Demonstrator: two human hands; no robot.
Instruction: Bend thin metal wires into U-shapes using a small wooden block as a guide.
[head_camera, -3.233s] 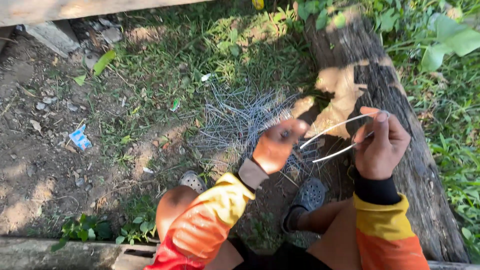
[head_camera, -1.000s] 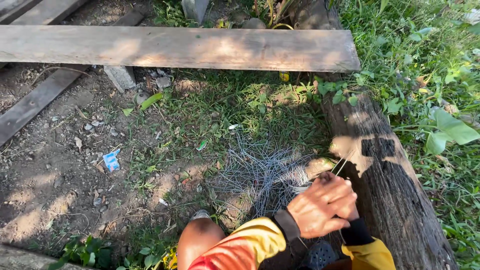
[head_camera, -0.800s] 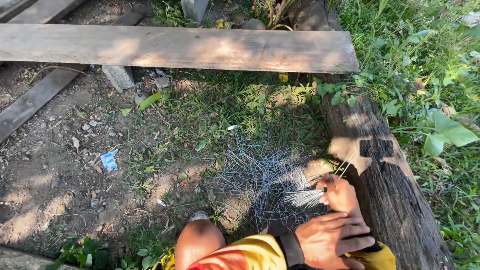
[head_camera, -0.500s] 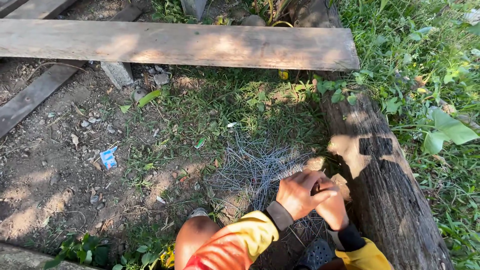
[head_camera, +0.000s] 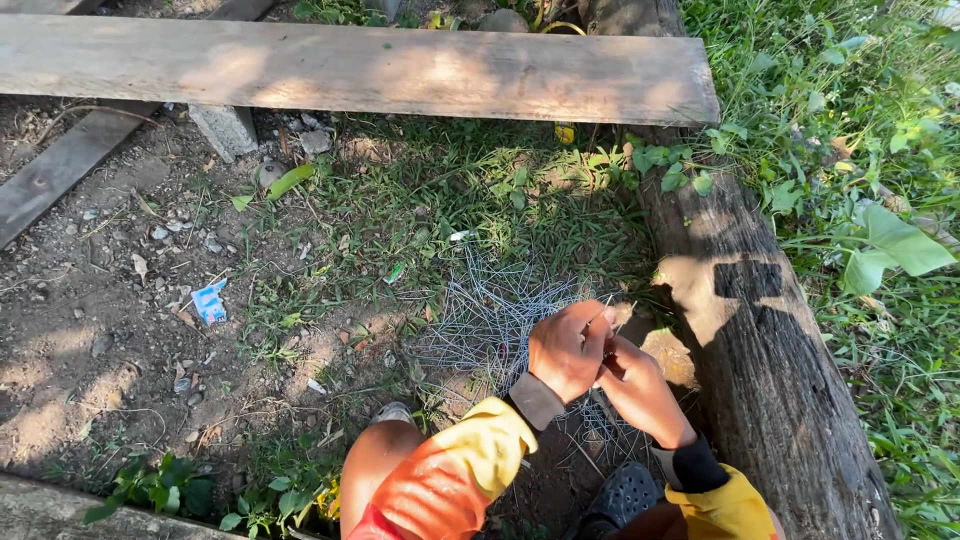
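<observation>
Thin wire pieces (head_camera: 612, 305) are pinched by left hand (head_camera: 568, 348) and right hand (head_camera: 632, 378) (both closed), above the wire pile (head_camera: 490, 315), beside the log (head_camera: 760, 330).

The left hand (head_camera: 568, 348) covers the right hand (head_camera: 640, 392)'s fingertips and whatever they pinch. The plank (head_camera: 350, 68) runs off the left edge.

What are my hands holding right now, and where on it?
Both hands, left and right, pinch a thin wire near its upper end, above the wire pile. The exact grip is hidden.
</observation>
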